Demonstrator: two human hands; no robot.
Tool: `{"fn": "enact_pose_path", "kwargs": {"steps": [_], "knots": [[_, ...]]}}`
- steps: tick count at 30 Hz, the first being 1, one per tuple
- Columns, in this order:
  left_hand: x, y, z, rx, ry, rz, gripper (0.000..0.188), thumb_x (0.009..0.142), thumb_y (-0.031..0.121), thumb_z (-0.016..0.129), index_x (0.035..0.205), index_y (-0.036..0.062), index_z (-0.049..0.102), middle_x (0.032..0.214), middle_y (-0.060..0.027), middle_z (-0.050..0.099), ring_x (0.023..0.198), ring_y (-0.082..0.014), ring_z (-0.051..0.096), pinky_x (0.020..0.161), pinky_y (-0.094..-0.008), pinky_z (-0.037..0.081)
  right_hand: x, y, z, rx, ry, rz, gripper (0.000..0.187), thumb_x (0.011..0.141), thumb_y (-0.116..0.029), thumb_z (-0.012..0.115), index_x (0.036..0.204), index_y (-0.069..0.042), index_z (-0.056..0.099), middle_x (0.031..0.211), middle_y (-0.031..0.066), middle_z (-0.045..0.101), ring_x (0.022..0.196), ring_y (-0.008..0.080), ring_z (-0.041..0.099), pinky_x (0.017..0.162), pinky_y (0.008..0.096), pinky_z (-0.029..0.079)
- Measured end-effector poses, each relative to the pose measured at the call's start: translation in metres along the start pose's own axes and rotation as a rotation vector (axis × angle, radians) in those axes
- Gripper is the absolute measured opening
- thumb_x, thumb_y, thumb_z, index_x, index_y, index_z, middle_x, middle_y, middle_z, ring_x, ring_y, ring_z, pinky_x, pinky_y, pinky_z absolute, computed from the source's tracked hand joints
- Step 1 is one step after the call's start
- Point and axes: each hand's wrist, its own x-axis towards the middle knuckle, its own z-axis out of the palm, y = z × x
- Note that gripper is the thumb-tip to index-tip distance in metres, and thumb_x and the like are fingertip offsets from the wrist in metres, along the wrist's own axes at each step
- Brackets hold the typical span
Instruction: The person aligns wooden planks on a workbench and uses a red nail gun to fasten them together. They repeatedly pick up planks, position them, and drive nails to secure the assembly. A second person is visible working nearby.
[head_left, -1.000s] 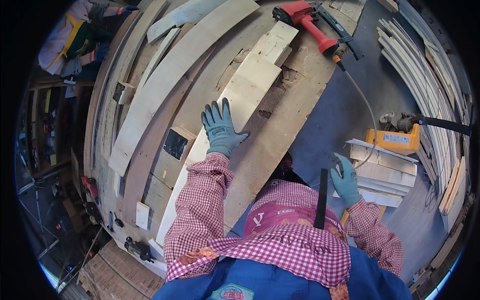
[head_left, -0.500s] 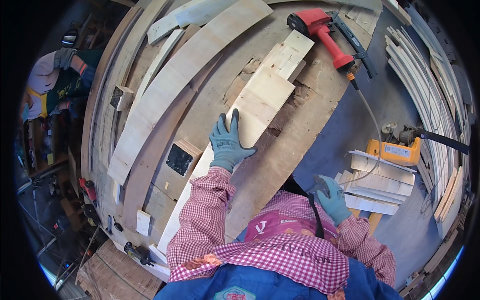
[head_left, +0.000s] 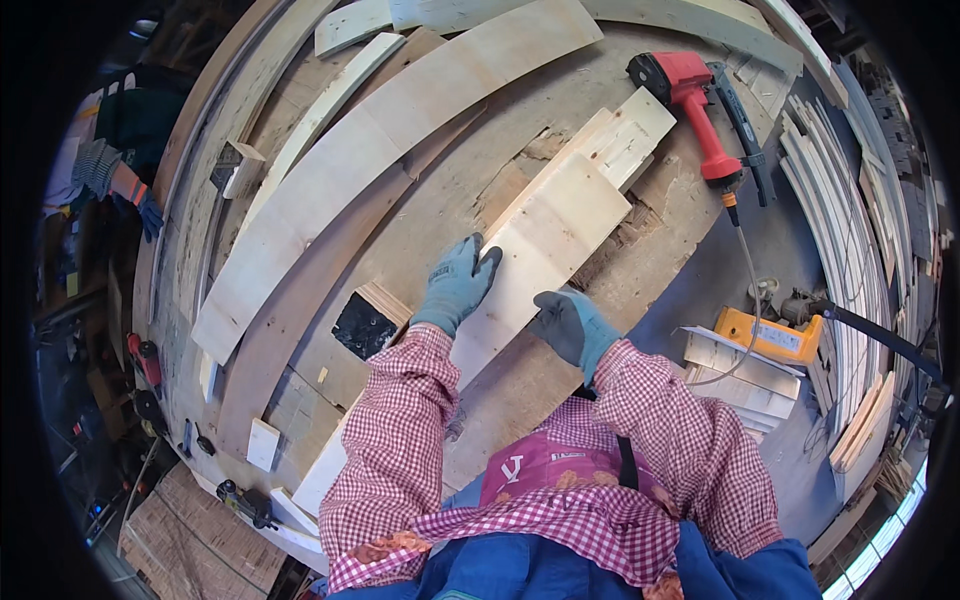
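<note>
A long pale wooden board (head_left: 560,228) lies diagonally across the worktable, on top of other narrow wood pieces (head_left: 640,120) that show past its far end. My left hand (head_left: 458,284), in a blue-grey glove, grips the board's left edge, with its fingertips bent at the side. At the opposite edge is my right hand (head_left: 577,330), gloved alike, its fingers curled against the board and partly hidden. A red nail gun (head_left: 700,108) with an air hose rests beyond, at the far right of the table.
Curved wooden pieces (head_left: 375,135) lie on the left of the table (head_left: 520,385). A wood block with a black face (head_left: 365,322) sits by my left wrist. To the right are a yellow tool case (head_left: 765,335) and stacked strips (head_left: 840,220). A co-worker's gloved hand (head_left: 97,165) shows far left.
My right hand has come from beside my body to the board's right edge. My left hand has shifted from lying spread on the board to its left edge. The view has shifted.
</note>
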Motion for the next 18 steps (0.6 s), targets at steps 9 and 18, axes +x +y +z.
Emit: {"fn": "enact_pose_path", "kwargs": {"steps": [9, 18], "knots": [[0.005, -0.004, -0.011, -0.085, -0.092, -0.097, 0.051, 0.095, 0.043, 0.046, 0.135, 0.0104, 0.05, 0.118, -0.0204, 0.063, 0.11, -0.0373, 0.06, 0.095, -0.0423, 0.045, 0.012, 0.014, 0.005, -0.194, 0.067, -0.185, 0.012, 0.079, 0.001, 0.058, 0.087, -0.005, 0.051, 0.073, 0.0027, 0.043, 0.062, 0.0144, 0.043, 0.061, 0.0352, 0.044], [0.006, -0.004, -0.009, -0.03, -0.084, -0.102, 0.045, 0.093, 0.031, 0.051, 0.135, 0.0163, 0.052, 0.111, -0.0214, 0.065, 0.106, -0.0368, 0.062, 0.093, -0.0409, 0.046, 0.016, 0.016, 0.003, -0.234, 0.134, -0.181, 0.013, 0.079, 0.002, 0.056, 0.083, -0.01, 0.052, 0.077, 0.0012, 0.049, 0.072, 0.0154, 0.051, 0.08, 0.0394, 0.049]]}}
